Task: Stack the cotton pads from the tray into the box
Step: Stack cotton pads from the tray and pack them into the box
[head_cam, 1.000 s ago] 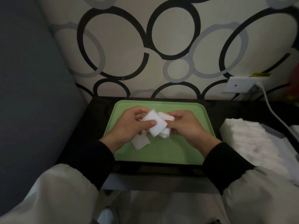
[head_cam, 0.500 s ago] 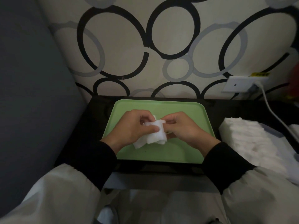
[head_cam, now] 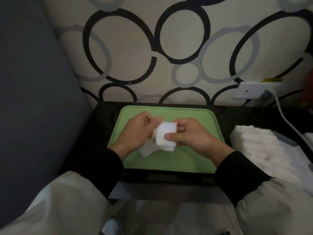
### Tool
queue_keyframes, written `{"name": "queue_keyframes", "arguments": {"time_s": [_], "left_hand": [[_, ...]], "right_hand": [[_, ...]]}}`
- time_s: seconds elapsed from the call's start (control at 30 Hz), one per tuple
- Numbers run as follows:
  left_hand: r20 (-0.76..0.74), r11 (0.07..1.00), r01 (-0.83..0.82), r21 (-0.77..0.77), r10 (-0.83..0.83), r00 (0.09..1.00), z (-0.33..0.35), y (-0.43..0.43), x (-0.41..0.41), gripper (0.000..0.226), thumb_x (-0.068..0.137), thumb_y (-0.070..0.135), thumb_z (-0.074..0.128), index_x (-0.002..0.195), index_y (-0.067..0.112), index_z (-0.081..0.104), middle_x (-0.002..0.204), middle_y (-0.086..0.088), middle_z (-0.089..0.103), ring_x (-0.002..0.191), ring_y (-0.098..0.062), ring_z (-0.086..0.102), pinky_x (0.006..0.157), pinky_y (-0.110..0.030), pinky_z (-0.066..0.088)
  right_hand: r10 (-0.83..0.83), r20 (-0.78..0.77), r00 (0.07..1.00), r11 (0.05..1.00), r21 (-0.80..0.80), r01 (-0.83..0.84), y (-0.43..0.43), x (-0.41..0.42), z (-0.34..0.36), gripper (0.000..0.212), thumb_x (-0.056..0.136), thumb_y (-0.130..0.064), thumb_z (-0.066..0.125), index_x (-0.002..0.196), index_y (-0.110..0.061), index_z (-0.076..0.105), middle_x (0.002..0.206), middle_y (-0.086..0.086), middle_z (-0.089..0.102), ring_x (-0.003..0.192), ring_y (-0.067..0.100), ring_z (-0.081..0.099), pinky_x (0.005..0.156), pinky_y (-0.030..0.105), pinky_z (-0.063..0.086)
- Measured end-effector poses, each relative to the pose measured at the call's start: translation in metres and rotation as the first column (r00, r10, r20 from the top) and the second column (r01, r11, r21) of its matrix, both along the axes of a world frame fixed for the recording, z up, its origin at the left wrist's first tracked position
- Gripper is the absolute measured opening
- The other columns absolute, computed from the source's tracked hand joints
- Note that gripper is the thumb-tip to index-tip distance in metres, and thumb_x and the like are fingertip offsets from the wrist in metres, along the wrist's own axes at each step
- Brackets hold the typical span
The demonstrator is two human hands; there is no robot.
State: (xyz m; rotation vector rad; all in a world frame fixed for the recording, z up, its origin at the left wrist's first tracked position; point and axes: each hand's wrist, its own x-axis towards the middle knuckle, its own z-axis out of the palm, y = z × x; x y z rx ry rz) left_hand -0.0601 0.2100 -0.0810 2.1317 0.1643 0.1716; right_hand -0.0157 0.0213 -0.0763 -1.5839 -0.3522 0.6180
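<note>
Cotton pads [head_cam: 165, 135]: small white squares, gathered into a loose bundle over the middle of the green tray [head_cam: 169, 160]. Bundle sits between the two hands, at 3 o'clock from the left hand [head_cam: 135, 133] and at 9 o'clock from the right hand [head_cam: 191, 134]

Right hand: thumb pressed on the front face of the topmost pad, fingers curled behind it, so this hand is gripping the bundle. Uppermost pad stands nearly upright, its flat face toward the camera

Left hand: fingers curled, fingertips touching the left edge of the bundle near its top; pinching at the pads from the 9 o'clock side. Exact finger contact partly hidden by the pads themselves

Loose pads [head_cam: 147, 150]: a few lie flat on the tray floor just below the bundle, at about 6 to 7 o'clock from it, partly under the left hand. Count cannot be told

Tray: rests on a dark worktop [head_cam: 105, 116] set against a wall with a ring pattern. Both forearms in black sleeves [head_cam: 237, 170] come in from 6 o'clock

Box [head_cam: 264, 146]: at 3 o'clock from the tray, well apart from both hands, showing a long row of white pads packed side by side. Its walls are hard to make out in the dim light

White cable [head_cam: 284, 116]: runs down from a wall socket [head_cam: 249, 90] at 1 o'clock, passing behind the box
</note>
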Motion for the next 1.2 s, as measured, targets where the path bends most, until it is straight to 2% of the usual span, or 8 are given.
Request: {"name": "queue_keyframes", "arguments": {"time_s": [0.07, 0.17, 0.23, 0.4, 0.7, 0.97, 1.1, 1.2], "left_hand": [[-0.071, 0.999, -0.039, 0.036, 0.042, 0.997, -0.005, 0.01, 0.0, 0.031, 0.1, 0.045, 0.051, 0.083, 0.019, 0.054, 0.071, 0.0, 0.065, 0.06, -0.012, 0.054, 0.066, -0.031, 0.042], [-0.244, 0.943, -0.039, 0.33, 0.125, 0.962, -0.017, 0.031, -0.006, 0.024, 0.091, 0.039, 0.067, 0.085, 0.025, 0.049, 0.088, 0.001, 0.063, 0.08, -0.018, 0.059, 0.072, -0.034, 0.047], [-0.339, 0.91, 0.004, 0.414, 0.15, 0.929, -0.021, 0.036, -0.012, 0.04, 0.08, 0.049, 0.076, 0.094, 0.023, 0.048, 0.094, 0.002, 0.059, 0.085, -0.017, 0.058, 0.075, -0.035, 0.048], [-0.327, 0.887, 0.006, 0.461, 0.163, 0.931, -0.025, 0.022, -0.017, 0.073, 0.066, 0.065, 0.08, 0.109, 0.024, 0.038, 0.102, 0.005, 0.053, 0.094, -0.019, 0.058, 0.083, -0.039, 0.052], [-0.275, 0.941, -0.023, 0.338, 0.122, 0.954, -0.032, 0.016, -0.017, 0.045, 0.081, 0.019, 0.074, 0.12, 0.016, 0.05, 0.095, -0.001, 0.067, 0.089, -0.019, 0.062, 0.073, -0.03, 0.045], [-0.377, 0.842, 0.02, 0.539, 0.22, 0.9, -0.027, 0.008, -0.018, 0.094, 0.062, 0.07, 0.079, 0.127, 0.013, 0.042, 0.122, -0.006, 0.047, 0.111, -0.028, 0.055, 0.078, -0.035, 0.044], [-0.413, 0.872, 0.088, 0.482, 0.137, 0.9, -0.026, 0.001, -0.01, 0.062, 0.073, 0.054, 0.081, 0.114, 0.018, 0.05, 0.117, -0.007, 0.044, 0.11, -0.029, 0.051, 0.095, -0.04, 0.046], [-0.359, 0.899, 0.083, 0.43, 0.086, 0.929, -0.028, -0.004, -0.007, 0.04, 0.078, 0.039, 0.081, 0.089, 0.024, 0.046, 0.108, -0.004, 0.048, 0.098, -0.024, 0.05, 0.084, -0.034, 0.045]], "right_hand": [[-0.129, -0.021, 0.991, 0.991, 0.021, 0.129, 0.0, 0.003, 0.0, 0.022, 0.083, 0.003, 0.072, 0.103, -0.001, 0.063, 0.096, 0.013, 0.073, 0.079, 0.02, 0.073, 0.062, 0.029, 0.06], [-0.295, -0.027, 0.955, 0.955, -0.002, 0.296, -0.004, 0.01, -0.002, 0.027, 0.085, -0.001, 0.072, 0.108, 0.0, 0.06, 0.106, 0.015, 0.068, 0.086, 0.023, 0.072, 0.062, 0.028, 0.059], [-0.329, -0.032, 0.944, 0.944, -0.03, 0.328, -0.005, 0.013, -0.004, 0.028, 0.085, -0.003, 0.071, 0.11, -0.001, 0.06, 0.109, 0.015, 0.067, 0.091, 0.026, 0.071, 0.064, 0.03, 0.059], [-0.313, -0.046, 0.949, 0.95, -0.026, 0.312, 0.002, 0.01, -0.004, 0.028, 0.085, -0.003, 0.072, 0.11, -0.002, 0.06, 0.109, 0.014, 0.067, 0.091, 0.026, 0.071, 0.063, 0.03, 0.059], [-0.301, -0.048, 0.952, 0.954, -0.025, 0.3, 0.011, 0.008, -0.006, 0.027, 0.084, -0.002, 0.072, 0.108, -0.001, 0.06, 0.108, 0.016, 0.068, 0.09, 0.028, 0.072, 0.062, 0.031, 0.059], [-0.329, -0.031, 0.944, 0.944, -0.027, 0.328, 0.007, 0.011, -0.008, 0.021, 0.085, -0.003, 0.071, 0.103, -0.006, 0.062, 0.102, 0.012, 0.069, 0.085, 0.025, 0.072, 0.064, 0.032, 0.059], [-0.315, -0.018, 0.949, 0.948, -0.051, 0.314, 0.005, 0.011, -0.009, 0.025, 0.085, -0.005, 0.072, 0.108, -0.004, 0.061, 0.105, 0.012, 0.069, 0.088, 0.026, 0.072, 0.063, 0.032, 0.058], [-0.319, -0.014, 0.948, 0.947, -0.054, 0.318, 0.003, 0.014, -0.011, 0.026, 0.084, -0.005, 0.073, 0.107, -0.004, 0.061, 0.106, 0.014, 0.069, 0.088, 0.027, 0.072, 0.064, 0.034, 0.059]]}}
